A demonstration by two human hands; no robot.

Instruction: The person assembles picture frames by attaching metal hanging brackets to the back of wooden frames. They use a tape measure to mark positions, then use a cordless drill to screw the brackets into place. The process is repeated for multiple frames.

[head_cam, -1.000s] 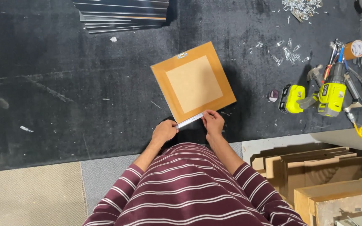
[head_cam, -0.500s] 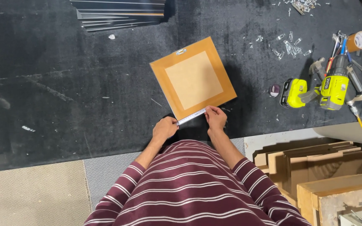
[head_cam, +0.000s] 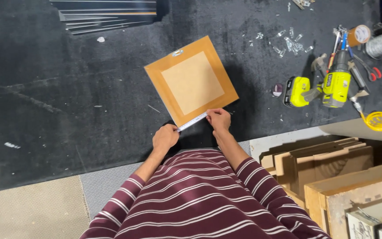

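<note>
Square orange-brown wooden frame back point(head_cam: 191, 82) lies flat at centre frame on black bench point(head_cam: 67, 88), left hand point(head_cam: 165, 137) and right hand point(head_cam: 219, 119) pinching a white measuring tape point(head_cam: 192, 121) taut along its lower edge to size it.

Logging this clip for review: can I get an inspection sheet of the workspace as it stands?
Surface: black mat, scuffed, small scraps on it.
Job's things: square brown panel lying flat; tape measure strip along its near edge.
Clutter: yellow-green drill, battery, scattered metal bits, stacked dark panels.
Grippers: left hand and right hand hold the strip's ends.
Cables: coiled yellow hose.
Surroundings: wooden crates, lower right.
</note>
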